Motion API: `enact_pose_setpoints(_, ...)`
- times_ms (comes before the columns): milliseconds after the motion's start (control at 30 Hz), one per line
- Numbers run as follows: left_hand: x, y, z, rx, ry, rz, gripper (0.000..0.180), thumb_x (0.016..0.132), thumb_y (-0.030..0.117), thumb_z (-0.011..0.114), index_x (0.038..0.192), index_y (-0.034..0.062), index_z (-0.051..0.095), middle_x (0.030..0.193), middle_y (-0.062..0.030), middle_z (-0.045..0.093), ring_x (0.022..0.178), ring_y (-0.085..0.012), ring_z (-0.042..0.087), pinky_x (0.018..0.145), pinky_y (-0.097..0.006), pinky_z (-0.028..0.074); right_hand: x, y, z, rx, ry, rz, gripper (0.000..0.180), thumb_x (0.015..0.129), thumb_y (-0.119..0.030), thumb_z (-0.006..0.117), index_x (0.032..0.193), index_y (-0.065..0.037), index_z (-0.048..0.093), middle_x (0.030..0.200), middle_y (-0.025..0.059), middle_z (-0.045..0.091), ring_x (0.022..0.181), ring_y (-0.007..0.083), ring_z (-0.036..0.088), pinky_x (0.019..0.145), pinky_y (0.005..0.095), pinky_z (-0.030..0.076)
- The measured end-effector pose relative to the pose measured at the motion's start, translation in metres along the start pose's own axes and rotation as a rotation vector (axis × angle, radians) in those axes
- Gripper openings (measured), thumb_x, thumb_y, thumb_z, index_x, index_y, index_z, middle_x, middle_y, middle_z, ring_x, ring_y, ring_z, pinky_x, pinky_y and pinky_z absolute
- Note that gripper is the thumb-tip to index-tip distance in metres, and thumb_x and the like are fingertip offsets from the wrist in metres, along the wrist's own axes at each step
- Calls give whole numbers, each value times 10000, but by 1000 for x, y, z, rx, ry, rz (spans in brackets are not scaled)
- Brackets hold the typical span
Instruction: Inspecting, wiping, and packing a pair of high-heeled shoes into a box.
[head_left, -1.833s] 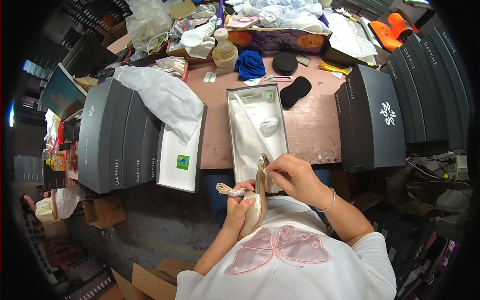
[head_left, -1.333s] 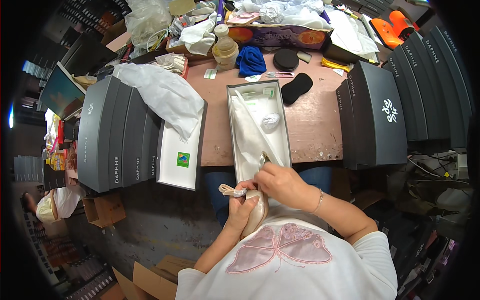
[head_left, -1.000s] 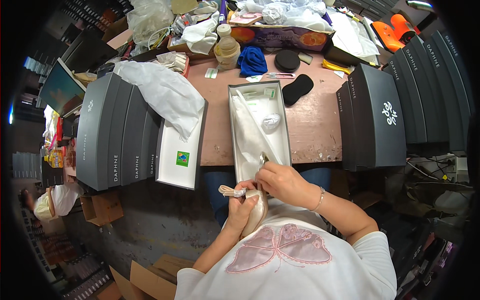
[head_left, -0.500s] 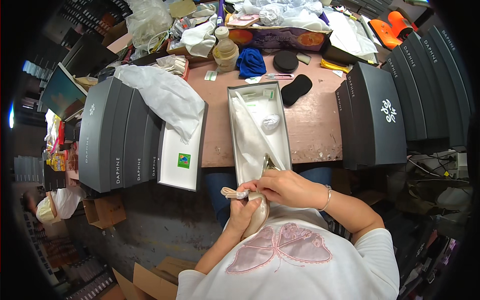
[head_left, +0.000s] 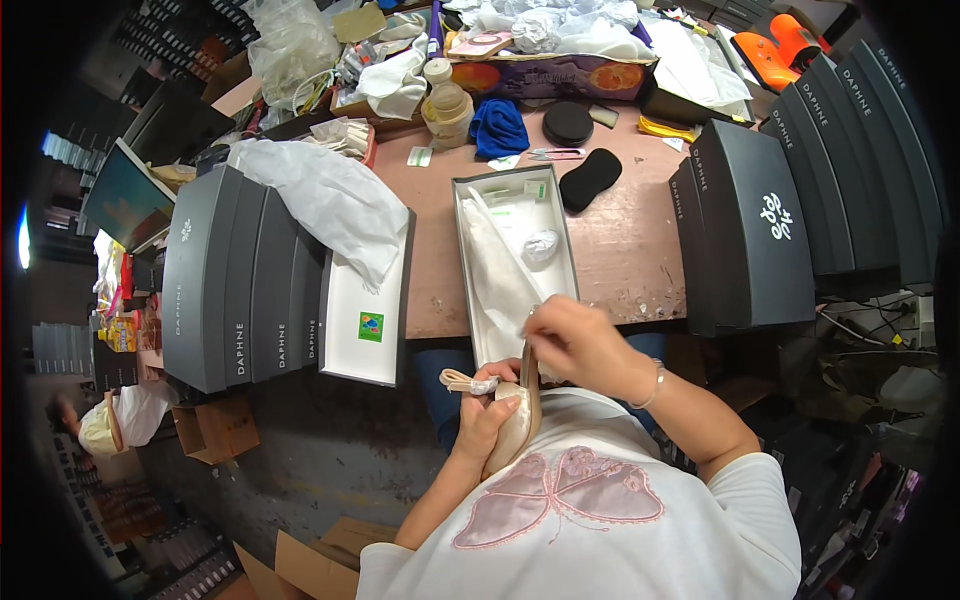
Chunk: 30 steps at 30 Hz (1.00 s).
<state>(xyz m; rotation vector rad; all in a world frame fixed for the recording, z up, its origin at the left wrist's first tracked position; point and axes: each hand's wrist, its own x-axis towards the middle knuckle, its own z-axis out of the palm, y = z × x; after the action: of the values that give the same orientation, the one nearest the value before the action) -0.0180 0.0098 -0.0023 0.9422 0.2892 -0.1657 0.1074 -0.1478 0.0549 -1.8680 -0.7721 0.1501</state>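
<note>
Left hand [head_left: 485, 418]: fingers closed firmly around the shoe, thumb on its near side
Right hand [head_left: 588, 348]: fingers curled and bunched at the shoe's upper end; whether they pinch anything, cannot tell
Shoe [head_left: 517, 428]: beige, upended in the left fingers, just below the right ones
Strap [head_left: 455, 380]: looped, sticking out just left of the left fingers
Open box [head_left: 571, 265]: white inside, directly beyond both hands' fingers, holding white wrapping [head_left: 497, 262] and a crumpled paper ball [head_left: 541, 246]
White tray [head_left: 350, 352]: left of the fingers, green sticker inside, white sheet [head_left: 325, 205] draped over it
Black pad [head_left: 591, 180]: farther beyond the right fingers, on the table [head_left: 635, 285]
Grey boxes [head_left: 755, 235]: stacked well right of the fingers
</note>
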Motion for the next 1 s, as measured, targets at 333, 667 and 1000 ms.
enact_pose_setpoints(333,1,-4,-8,-78,1,-41,349,740,166,634,1036,27,513,1194,-126,506,1043,-174,509,935,-282,402,-17,-24,-14,73,-135,132,138,815,-20,646,948,-4,611,825,133,607,731,265,625,664,338,507)
enact_pose_setpoints(667,-6,-2,-2,7,11,-33,339,783,112,641,1077,23,498,1178,-106,515,1054,-158,506,939,-288,404,-24,-17,12,-152,-305,20,139,805,-33,650,940,-16,619,823,114,571,727,296,605,654,365,505)
enact_pose_setpoints(1000,-6,-4,3,58,18,-21,290,804,43,615,1067,20,496,1167,-100,525,1036,-145,513,912,-286,425,-17,-16,5,-132,-336,-36,64,779,-23,625,833,-25,590,746,115,527,642,303,580,574,383,489)
